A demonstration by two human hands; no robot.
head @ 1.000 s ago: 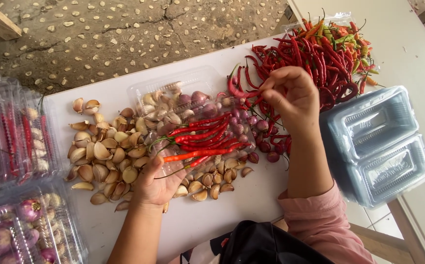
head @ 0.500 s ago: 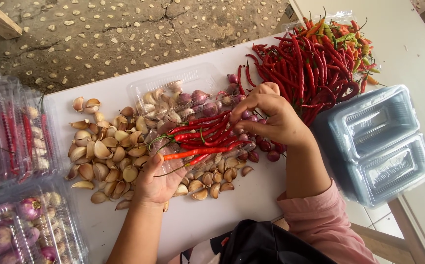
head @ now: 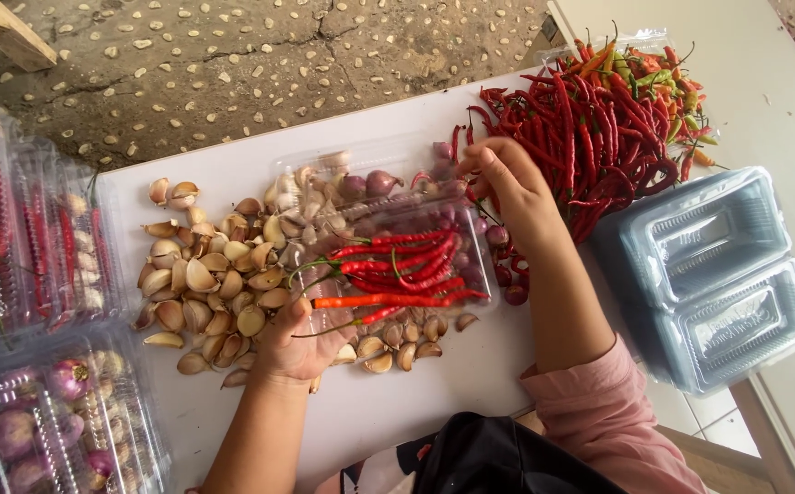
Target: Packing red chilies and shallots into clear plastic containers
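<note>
A clear plastic clamshell container point(head: 324, 169) lies on the white table point(head: 233, 160). It holds garlic cloves, purple shallots point(head: 381, 183) and a bunch of long red chilies point(head: 397, 270). My left hand point(head: 297, 343) grips its near left corner, thumb on the rim beside the chili stems. My right hand point(head: 507, 187) is at the far right corner, fingers curled over the container's edge next to the shallots. Whether those fingers also hold something small is hidden.
Loose garlic cloves point(head: 201, 274) spread left of the container. A big heap of red chilies point(head: 599, 128) lies at the back right. Stacked empty clear containers point(head: 709, 274) stand right. Filled, closed packs point(head: 41, 402) line the left edge. Loose shallots point(head: 507, 270) lie by my right forearm.
My right hand has come from the chili heap down and left to the container's far right corner. My left hand has stayed on the near corner.
</note>
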